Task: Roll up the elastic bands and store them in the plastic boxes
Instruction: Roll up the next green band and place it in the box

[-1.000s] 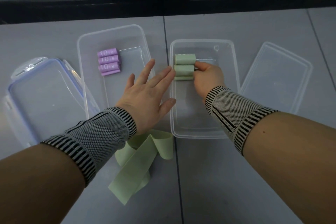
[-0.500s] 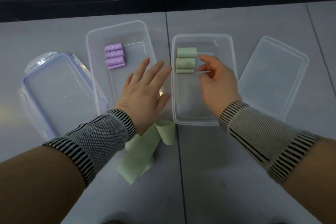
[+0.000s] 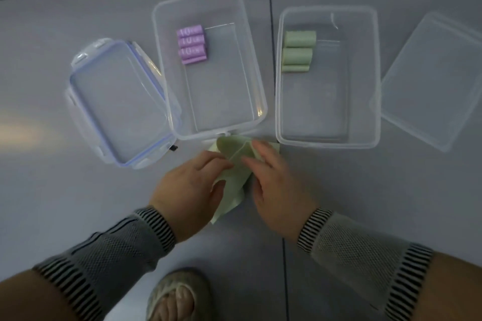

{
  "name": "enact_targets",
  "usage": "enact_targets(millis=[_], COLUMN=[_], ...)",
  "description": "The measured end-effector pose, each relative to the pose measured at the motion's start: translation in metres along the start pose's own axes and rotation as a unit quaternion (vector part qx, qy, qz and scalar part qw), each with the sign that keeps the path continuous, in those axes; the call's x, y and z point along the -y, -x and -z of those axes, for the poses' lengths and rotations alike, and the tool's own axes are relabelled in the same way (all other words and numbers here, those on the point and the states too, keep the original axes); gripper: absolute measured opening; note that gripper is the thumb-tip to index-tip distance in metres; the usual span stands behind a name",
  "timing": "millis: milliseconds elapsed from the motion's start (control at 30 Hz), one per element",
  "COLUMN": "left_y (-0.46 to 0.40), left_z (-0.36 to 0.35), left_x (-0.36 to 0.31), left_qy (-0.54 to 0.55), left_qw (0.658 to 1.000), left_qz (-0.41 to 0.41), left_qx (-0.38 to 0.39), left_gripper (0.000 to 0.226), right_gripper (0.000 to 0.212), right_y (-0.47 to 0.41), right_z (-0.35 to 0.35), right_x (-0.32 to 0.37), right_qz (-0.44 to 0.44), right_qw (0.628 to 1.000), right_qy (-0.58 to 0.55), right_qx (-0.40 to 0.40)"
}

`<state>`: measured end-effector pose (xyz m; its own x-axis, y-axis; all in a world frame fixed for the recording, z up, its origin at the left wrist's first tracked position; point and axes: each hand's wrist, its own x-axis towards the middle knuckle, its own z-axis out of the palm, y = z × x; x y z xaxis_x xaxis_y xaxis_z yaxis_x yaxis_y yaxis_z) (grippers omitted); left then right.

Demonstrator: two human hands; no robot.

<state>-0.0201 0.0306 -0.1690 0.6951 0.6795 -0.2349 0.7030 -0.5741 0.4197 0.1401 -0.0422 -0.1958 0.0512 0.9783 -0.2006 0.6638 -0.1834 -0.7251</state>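
Grip: left hand (image 3: pixel 190 190) and right hand (image 3: pixel 273 190) side by side on the loose pale-green elastic band (image 3: pixel 236 161), which lies flat on the grey table (image 3: pixel 78 216).
Beyond grip, left: clear plastic box (image 3: pixel 167 73) with rolled purple bands (image 3: pixel 192 44) at its far end.
Beyond grip, right: second clear plastic box (image 3: pixel 375 73) with rolled green bands (image 3: pixel 297 51) at its far left.
Far left: blue-rimmed clip lid (image 3: pixel 117 104), its edge under the first box.
Far right: plain clear lid (image 3: pixel 430 81).
Nearer than grip: sandalled foot (image 3: pixel 177 297).

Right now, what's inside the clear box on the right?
The right box holds three rolled green bands, stacked along its left wall near the far end. The rest of its floor shows bare through the plastic. Nothing covers it; its lid lies beside it.
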Motion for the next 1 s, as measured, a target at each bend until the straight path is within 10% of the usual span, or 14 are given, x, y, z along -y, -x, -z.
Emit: enact_targets(millis=[167,1000], left_y=[0.005,0.012], left_z=[-0.012,-0.038], left_x=[-0.008,-0.035], left_qy=[0.011,0.145], left_qw=[0.99,0.951], left_qz=[0.139,0.268], left_qx=[0.015,-0.042], left_gripper=[0.041,0.019], right_gripper=[0.053,0.031], right_y=[-0.004,0.057], right_z=[0.004,0.034], right_x=[0.0,-0.043], right_qz=[-0.08,-0.173], right_qw=[0.997,0.978], right_qy=[0.017,0.111], right_qx=[0.003,-0.023])
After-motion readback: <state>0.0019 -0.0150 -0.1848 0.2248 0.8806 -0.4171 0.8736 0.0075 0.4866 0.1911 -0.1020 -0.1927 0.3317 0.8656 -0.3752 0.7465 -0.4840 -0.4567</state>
